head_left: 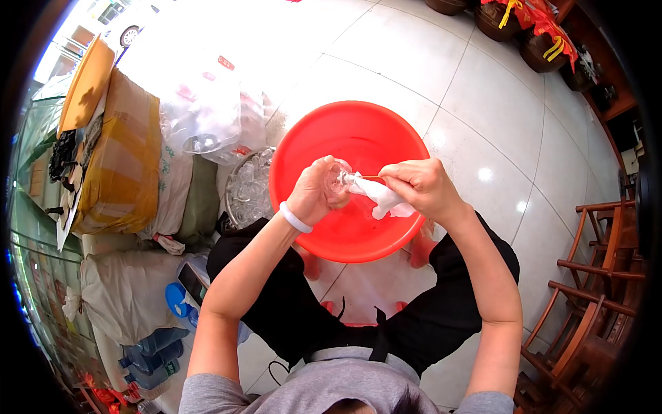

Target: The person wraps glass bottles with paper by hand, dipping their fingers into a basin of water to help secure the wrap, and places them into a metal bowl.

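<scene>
My left hand [312, 192], with a white band on its wrist, is closed around a small clear glass vessel [337, 177]. Its open end faces right, and the fingers hide part of it. Between thumb and fingers my right hand [426, 188] grips a thin orange-brown stick [373, 177]. A white cloth [387, 200] hangs along the stick, and one end of it reaches the mouth of the glass vessel. Both hands are above a large red plastic basin [348, 250], which stands on the floor between my legs.
Left of the basin sits a round container of clear glass pieces [252, 186], beside clear plastic bags [207, 117]. A taped cardboard box [124, 155] and a white sack [131, 290] stand farther left. Wooden chairs [586, 303] line the right; dark jars [496, 21] are at the back.
</scene>
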`<state>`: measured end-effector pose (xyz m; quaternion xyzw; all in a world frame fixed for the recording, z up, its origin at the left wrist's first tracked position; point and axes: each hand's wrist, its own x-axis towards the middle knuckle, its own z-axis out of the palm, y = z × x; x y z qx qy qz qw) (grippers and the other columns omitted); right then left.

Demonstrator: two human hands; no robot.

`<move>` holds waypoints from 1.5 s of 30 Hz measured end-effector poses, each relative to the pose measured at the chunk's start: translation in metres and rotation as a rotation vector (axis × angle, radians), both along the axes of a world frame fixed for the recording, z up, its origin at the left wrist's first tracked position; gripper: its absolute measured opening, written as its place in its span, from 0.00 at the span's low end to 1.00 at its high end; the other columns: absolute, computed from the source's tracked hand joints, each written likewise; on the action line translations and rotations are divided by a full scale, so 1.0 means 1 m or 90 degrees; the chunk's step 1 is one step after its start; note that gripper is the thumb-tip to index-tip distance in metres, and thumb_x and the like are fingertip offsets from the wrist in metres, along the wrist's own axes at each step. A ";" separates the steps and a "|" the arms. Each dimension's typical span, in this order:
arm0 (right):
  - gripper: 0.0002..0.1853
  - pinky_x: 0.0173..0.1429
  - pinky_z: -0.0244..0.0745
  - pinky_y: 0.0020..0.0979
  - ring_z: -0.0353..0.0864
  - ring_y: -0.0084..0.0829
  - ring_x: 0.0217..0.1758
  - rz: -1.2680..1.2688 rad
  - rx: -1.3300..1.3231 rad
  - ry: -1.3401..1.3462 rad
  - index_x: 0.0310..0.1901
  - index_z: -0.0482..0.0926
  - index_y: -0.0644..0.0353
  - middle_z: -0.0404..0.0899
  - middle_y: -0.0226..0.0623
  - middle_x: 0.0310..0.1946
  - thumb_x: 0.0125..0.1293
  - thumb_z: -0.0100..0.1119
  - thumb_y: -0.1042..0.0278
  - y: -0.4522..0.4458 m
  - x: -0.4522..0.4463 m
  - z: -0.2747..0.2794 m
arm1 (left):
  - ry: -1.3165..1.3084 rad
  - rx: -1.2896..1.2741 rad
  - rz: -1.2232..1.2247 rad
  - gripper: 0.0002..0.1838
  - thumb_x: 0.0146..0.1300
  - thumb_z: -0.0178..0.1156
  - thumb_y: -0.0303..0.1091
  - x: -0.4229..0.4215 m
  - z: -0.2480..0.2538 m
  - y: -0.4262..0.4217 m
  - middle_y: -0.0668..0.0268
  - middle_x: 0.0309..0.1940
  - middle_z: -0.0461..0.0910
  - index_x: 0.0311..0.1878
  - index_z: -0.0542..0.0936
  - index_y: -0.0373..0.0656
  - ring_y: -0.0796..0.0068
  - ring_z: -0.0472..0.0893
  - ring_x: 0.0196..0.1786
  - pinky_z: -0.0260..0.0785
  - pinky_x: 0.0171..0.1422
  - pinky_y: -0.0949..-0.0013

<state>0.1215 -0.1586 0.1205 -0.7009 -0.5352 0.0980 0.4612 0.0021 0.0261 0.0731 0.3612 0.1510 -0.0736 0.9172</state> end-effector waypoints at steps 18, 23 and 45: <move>0.06 0.33 0.75 0.28 0.81 0.36 0.28 0.015 -0.002 0.151 0.31 0.80 0.68 0.81 0.43 0.26 0.54 0.54 0.76 0.010 -0.014 -0.018 | 0.019 0.041 0.024 0.16 0.68 0.44 0.42 0.001 0.006 -0.012 0.67 0.22 0.69 0.33 0.73 0.40 0.81 0.60 0.18 0.48 0.20 0.77; 0.05 0.30 0.73 0.25 0.80 0.27 0.25 -0.023 0.001 0.165 0.31 0.80 0.69 0.81 0.39 0.24 0.55 0.55 0.78 0.001 0.000 -0.010 | 0.025 0.031 0.035 0.16 0.68 0.44 0.43 -0.002 0.006 -0.005 0.66 0.22 0.70 0.33 0.73 0.40 0.81 0.59 0.17 0.48 0.20 0.77; 0.08 0.33 0.74 0.24 0.79 0.24 0.28 -0.069 0.040 0.707 0.34 0.80 0.68 0.81 0.35 0.28 0.61 0.55 0.72 0.018 -0.029 -0.047 | -0.017 0.175 0.071 0.12 0.68 0.46 0.40 -0.005 0.008 -0.007 0.70 0.30 0.72 0.41 0.72 0.41 0.84 0.66 0.25 0.54 0.24 0.80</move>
